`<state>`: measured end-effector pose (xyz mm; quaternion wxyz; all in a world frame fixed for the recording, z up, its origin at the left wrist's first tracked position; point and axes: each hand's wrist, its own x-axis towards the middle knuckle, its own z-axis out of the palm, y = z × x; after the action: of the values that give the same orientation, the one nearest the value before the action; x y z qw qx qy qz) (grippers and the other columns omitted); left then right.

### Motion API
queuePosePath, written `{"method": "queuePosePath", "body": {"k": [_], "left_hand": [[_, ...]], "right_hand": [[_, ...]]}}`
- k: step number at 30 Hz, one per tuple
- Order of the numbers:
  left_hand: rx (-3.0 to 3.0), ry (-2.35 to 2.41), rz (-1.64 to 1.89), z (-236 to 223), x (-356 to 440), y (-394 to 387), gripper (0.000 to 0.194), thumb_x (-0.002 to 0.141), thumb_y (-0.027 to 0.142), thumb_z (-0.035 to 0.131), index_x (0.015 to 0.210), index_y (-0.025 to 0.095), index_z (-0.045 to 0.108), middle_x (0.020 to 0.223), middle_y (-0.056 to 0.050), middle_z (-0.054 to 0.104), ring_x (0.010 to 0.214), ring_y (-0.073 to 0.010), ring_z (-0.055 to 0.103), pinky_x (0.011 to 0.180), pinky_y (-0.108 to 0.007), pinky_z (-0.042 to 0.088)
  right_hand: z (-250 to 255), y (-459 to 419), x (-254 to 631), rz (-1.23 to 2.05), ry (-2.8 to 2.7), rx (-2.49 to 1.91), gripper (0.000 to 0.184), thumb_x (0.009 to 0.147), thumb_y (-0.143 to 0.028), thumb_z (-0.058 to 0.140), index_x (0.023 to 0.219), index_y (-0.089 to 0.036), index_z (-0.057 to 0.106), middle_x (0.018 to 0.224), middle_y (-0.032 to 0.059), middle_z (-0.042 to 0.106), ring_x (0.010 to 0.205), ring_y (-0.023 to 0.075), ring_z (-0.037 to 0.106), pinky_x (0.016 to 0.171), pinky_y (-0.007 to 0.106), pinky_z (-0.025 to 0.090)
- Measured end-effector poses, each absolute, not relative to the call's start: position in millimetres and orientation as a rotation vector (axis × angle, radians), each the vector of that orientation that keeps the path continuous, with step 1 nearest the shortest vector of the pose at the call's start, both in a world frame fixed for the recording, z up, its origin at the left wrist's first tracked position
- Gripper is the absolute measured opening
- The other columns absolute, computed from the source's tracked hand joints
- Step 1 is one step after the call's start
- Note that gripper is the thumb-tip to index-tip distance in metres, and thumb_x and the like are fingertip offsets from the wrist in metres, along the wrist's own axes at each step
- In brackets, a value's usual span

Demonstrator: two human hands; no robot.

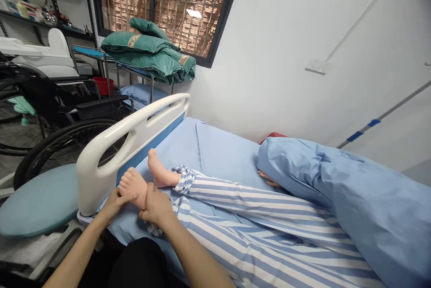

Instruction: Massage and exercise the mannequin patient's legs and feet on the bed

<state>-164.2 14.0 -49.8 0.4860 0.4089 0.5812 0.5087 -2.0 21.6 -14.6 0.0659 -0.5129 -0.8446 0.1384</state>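
A figure lies on its back on a hospital bed, in blue-and-white striped pyjama trousers (256, 216); I cannot tell if it is a person or a care manikin. My left hand (116, 205) wraps the toes and sole of the nearer bare foot (133, 183). That foot's ankle sits in my right hand (155, 205). The other bare foot (160, 171) stands on its heel just beyond, untouched. A light blue blanket (346, 189) covers the figure's upper body, and its own hand (269, 181) shows at the blanket's edge.
A white bed footboard (101, 162) stands left of my hands, above a blue sheet (222, 153). Beyond it are a black wheelchair (63, 144), a teal cushion (38, 200), and green quilts (148, 52) on a trolley. A white wall runs along the bed's far side.
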Motion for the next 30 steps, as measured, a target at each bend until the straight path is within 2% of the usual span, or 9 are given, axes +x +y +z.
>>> {"method": "queuePosePath", "body": {"k": [3,6,8,10,14,17,23,30], "left_hand": [[1.153,1.472,1.026,-32.5,-175.1,13.3,0.022,0.055,0.025,0.068,0.049,0.016,0.05,0.038,0.007,0.039,0.039,-0.007,0.033,0.04,-0.02,0.024],[1.284,1.533,0.935,-16.3,-183.0,16.0,0.016,0.05,0.02,0.072,0.052,0.013,0.058,0.047,0.002,0.054,0.048,-0.0114,0.047,0.045,-0.019,0.033],[1.299,1.503,1.021,-12.3,-183.4,18.9,0.02,0.048,0.018,0.073,0.063,0.011,0.063,0.06,-0.001,0.063,0.061,-0.0158,0.055,0.053,-0.02,0.04],[1.197,1.399,1.215,-17.3,-177.0,22.3,0.029,0.048,0.019,0.074,0.074,0.011,0.064,0.069,0.0,0.066,0.069,-0.0173,0.058,0.06,-0.021,0.044],[0.726,1.112,1.583,-45.3,-146.9,27.2,0.035,0.049,0.025,0.074,0.079,0.014,0.061,0.073,0.001,0.064,0.071,-0.0162,0.058,0.065,-0.024,0.048],[0.507,1.038,1.724,-64.1,-126.4,27.1,0.04,0.05,0.024,0.072,0.087,0.017,0.06,0.078,0.002,0.064,0.077,-0.0163,0.059,0.069,-0.024,0.05],[0.509,1.025,1.682,-72.7,-125.5,26.7,0.05,0.047,0.02,0.074,0.096,0.017,0.06,0.086,0.0,0.065,0.084,-0.0172,0.059,0.071,-0.023,0.051],[0.734,1.135,1.593,-72.3,-140.3,25.4,0.046,0.049,0.025,0.074,0.092,0.014,0.061,0.086,-0.002,0.066,0.084,-0.0204,0.061,0.072,-0.028,0.052]], "right_hand": [[-13.2,20.2,-1.9,0.413,-2.542,-1.544,0.06,0.053,-0.034,0.065,0.103,-0.019,0.035,0.095,0.0096,0.059,0.076,0.0272,0.062,0.058,0.036,0.048],[-12.0,18.4,-1.7,0.398,-2.514,-1.553,0.059,0.052,-0.033,0.066,0.102,-0.019,0.036,0.095,0.0094,0.06,0.075,0.0273,0.062,0.058,0.035,0.049],[-11.6,17.5,-1.7,0.38,-2.498,-1.56,0.061,0.051,-0.033,0.066,0.102,-0.018,0.037,0.095,0.0101,0.06,0.075,0.0281,0.062,0.057,0.035,0.048],[-11.7,17.4,-1.4,0.38,-2.501,-1.553,0.062,0.05,-0.033,0.066,0.102,-0.018,0.036,0.094,0.0103,0.06,0.075,0.029,0.062,0.057,0.036,0.048],[-13.7,19.7,-0.6,0.407,-2.507,-1.537,0.061,0.05,-0.034,0.065,0.101,-0.019,0.035,0.094,0.0091,0.059,0.074,0.0285,0.062,0.056,0.036,0.048],[-16.1,22.0,-0.8,0.423,-2.512,-1.558,0.061,0.049,-0.034,0.064,0.1,-0.02,0.034,0.095,0.0086,0.059,0.075,0.028,0.062,0.057,0.035,0.048],[-18.2,23.2,-2.3,0.44,-2.527,-1.556,0.06,0.054,-0.036,0.061,0.103,-0.019,0.032,0.096,0.0094,0.058,0.077,0.0276,0.061,0.059,0.035,0.046],[-22.4,23.3,-2.3,0.434,-2.455,-1.535,0.053,0.058,-0.035,0.06,0.102,-0.018,0.037,0.091,0.0083,0.06,0.071,0.0258,0.061,0.056,0.033,0.045]]}}
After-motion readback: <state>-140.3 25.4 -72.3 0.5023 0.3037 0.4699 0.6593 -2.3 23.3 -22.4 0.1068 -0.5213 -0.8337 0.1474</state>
